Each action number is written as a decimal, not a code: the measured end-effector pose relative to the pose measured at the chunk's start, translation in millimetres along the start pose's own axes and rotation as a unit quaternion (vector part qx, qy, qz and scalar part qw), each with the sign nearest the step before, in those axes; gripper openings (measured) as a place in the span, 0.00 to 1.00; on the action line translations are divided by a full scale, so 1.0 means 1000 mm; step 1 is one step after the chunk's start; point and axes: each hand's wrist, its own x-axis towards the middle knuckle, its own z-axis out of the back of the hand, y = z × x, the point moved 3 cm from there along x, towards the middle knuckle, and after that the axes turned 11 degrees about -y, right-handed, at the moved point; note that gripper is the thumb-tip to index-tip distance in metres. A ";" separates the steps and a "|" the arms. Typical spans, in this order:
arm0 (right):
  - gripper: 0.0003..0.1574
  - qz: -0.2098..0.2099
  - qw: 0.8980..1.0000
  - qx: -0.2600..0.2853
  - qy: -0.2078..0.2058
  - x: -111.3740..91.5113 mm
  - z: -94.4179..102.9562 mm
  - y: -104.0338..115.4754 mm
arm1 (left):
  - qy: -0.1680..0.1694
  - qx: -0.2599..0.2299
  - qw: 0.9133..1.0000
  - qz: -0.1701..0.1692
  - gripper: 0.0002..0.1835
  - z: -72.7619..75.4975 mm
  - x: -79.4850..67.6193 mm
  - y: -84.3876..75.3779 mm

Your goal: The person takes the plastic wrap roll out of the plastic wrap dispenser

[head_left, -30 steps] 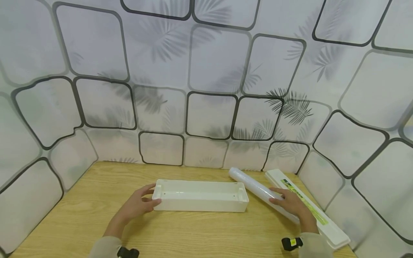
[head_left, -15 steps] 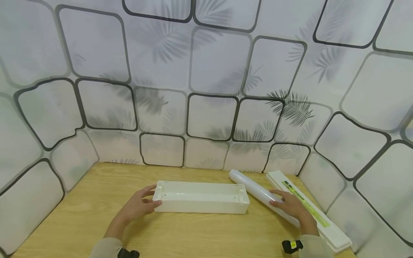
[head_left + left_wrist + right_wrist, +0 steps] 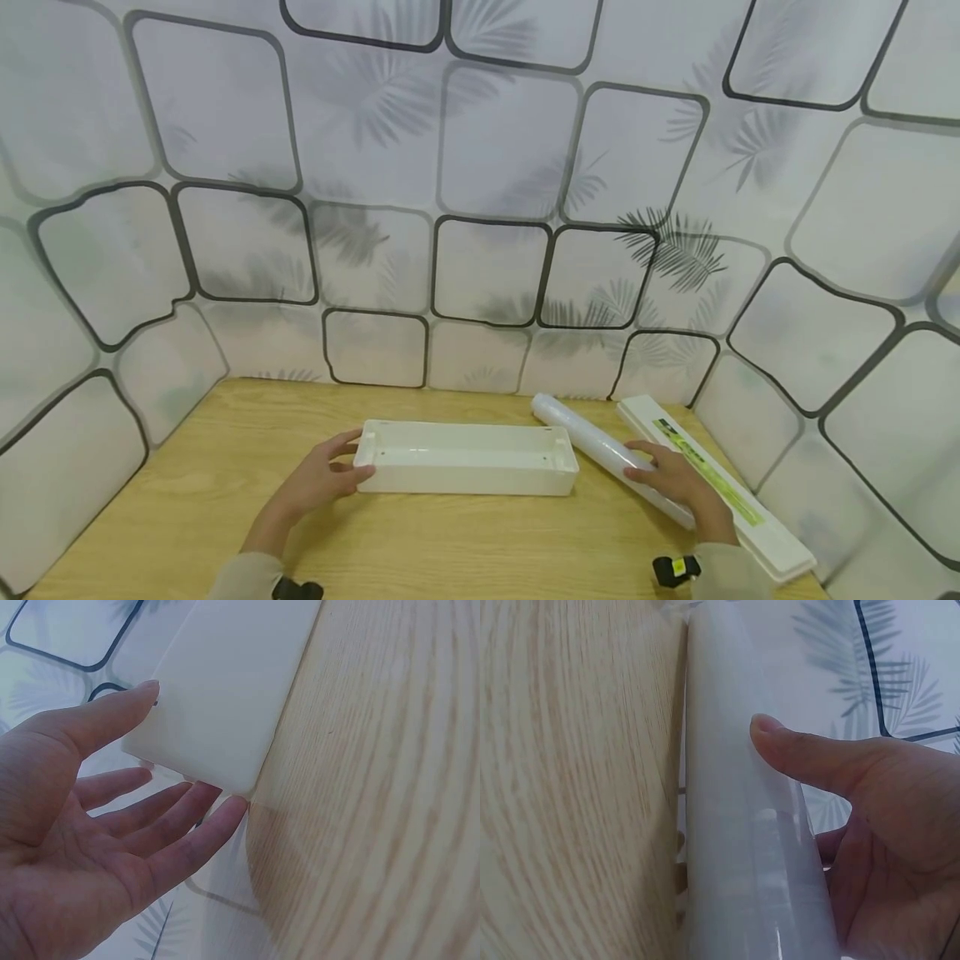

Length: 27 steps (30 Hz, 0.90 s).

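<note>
A long white plastic box (image 3: 465, 478), open at the top, sits on the wooden table. My left hand (image 3: 318, 479) is at its left end, thumb by the front corner and index finger by the back one. In the left wrist view the box (image 3: 225, 690) has the fingertips (image 3: 234, 806) touching its end, the palm standing off. My right hand (image 3: 675, 479) holds a shiny, translucent roll of plastic wrap (image 3: 588, 435), lying slantwise. In the right wrist view the thumb lies over the roll (image 3: 735, 787), and fingertips show under its far side.
A long white lid (image 3: 645, 410) with a green label lies slantwise right of the roll, near the right wall. The wooden table (image 3: 450, 550) meets patterned walls (image 3: 487, 267) at the back and both sides. Black camera mounts (image 3: 675, 571) sit on both wrists.
</note>
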 end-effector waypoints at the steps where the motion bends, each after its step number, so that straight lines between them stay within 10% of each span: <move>1: 0.37 -0.001 1.000 0.001 0.001 0.000 0.000 0.000 | 0.001 0.000 1.000 0.001 0.44 0.000 0.000 0.000; 27: 0.37 0.027 0.999 -0.012 0.035 -0.005 0.007 -0.006 | 0.004 0.000 1.000 -0.002 0.43 0.001 0.000 0.000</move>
